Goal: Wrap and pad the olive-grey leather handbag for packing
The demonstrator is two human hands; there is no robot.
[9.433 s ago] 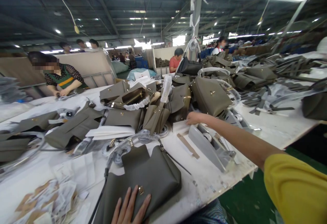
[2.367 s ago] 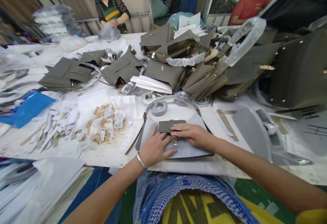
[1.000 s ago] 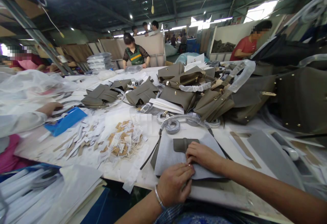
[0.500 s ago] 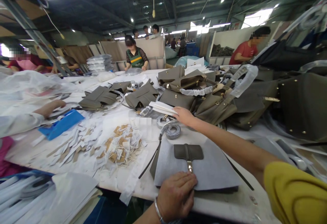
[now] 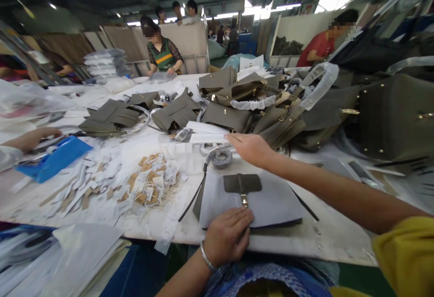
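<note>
An olive bag lies flat at the table's near edge under a grey sheet (image 5: 274, 202), and its flap tab with a gold clasp (image 5: 242, 185) shows on top. My left hand (image 5: 228, 236) rests with bent fingers on the sheet's near edge, just below the clasp, holding the wrapped bag down. My right hand (image 5: 251, 148) is stretched out beyond the bag with its fingers extended, and the fingertips touch a stack of white sheets (image 5: 206, 133). A wrapped coil of strap (image 5: 221, 157) lies between that hand and the bag.
Olive bags (image 5: 251, 102) are heaped behind, with a large one (image 5: 396, 116) at the right. Loose paper tags (image 5: 149, 186) lie to the left near a blue tray (image 5: 54, 159) and a co-worker's hand (image 5: 32, 138). Grey sheets (image 5: 68, 261) sit at the lower left. People work beyond the table.
My right hand left the bag's clasp and reached forward to the white sheet stack. My left hand stayed on the wrapped bag's near edge. The view tilted down slightly.
</note>
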